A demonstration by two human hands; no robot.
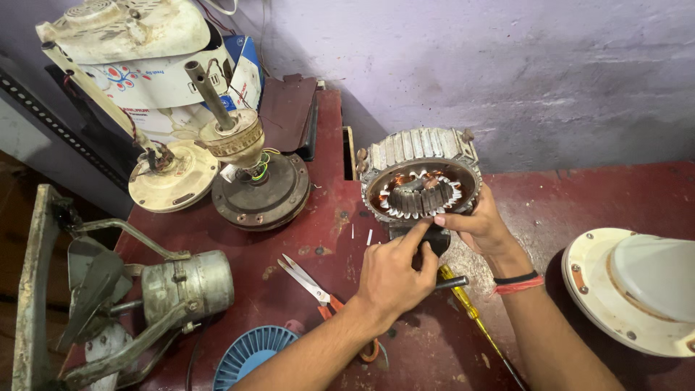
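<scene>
Item: grey ribbed metal motor stator with copper windings (420,181), standing on edge on the dark red worktable (594,195) near the wall. Our right hand (481,228) grips its lower rim, fingers curled. Our left hand (391,275) is closed around a thin dark metal rod (450,283), forefinger touching the stator's base. Just beside: orange-handled scissors (311,286), yellow-handled screwdriver (467,308). Well apart: white domed fan housing (637,289).
</scene>
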